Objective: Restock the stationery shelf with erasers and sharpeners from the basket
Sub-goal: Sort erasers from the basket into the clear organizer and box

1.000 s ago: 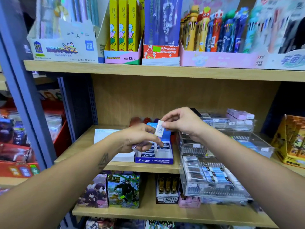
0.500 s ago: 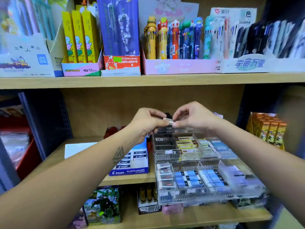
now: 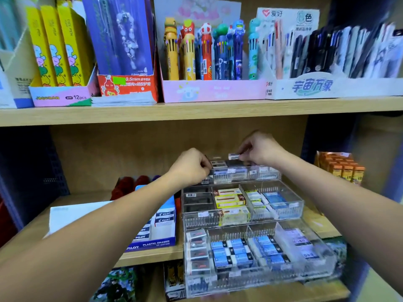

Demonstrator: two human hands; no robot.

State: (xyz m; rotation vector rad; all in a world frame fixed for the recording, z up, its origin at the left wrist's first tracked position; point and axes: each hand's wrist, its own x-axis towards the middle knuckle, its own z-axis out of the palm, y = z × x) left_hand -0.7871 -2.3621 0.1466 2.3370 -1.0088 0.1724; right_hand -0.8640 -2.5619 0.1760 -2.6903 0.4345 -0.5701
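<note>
Both hands have moved up and away from the blue Pilot eraser box (image 3: 157, 227), where they were a second ago, to the back row of the clear tiered tray (image 3: 292, 205). The right hand (image 3: 260, 150) now pinches a small white eraser (image 3: 233, 156) between thumb and fingertips, holding it in the air just above the back row, not yet inside a slot. The left hand (image 3: 192, 166) is curled with its fingers close together at the left end of that same row, touching the edge there; I cannot tell if it holds anything (the fingers hide it). Half a second ago the two hands met over the little eraser, and now they are apart, so it looks like the right hand alone will put it down. That would mean one more eraser is nearly on the shelf. Below the fingers, toward the person, the middle row holds yellow and blue erasers (image 3: 231, 200), and the front row holds more blue ones. The back row under the fingers already looks quite full, so finding a gap may be tricky. The wooden shelf board (image 3: 196, 112) hangs above the hands, so there is not much room to lift. No basket can be seen.
</note>
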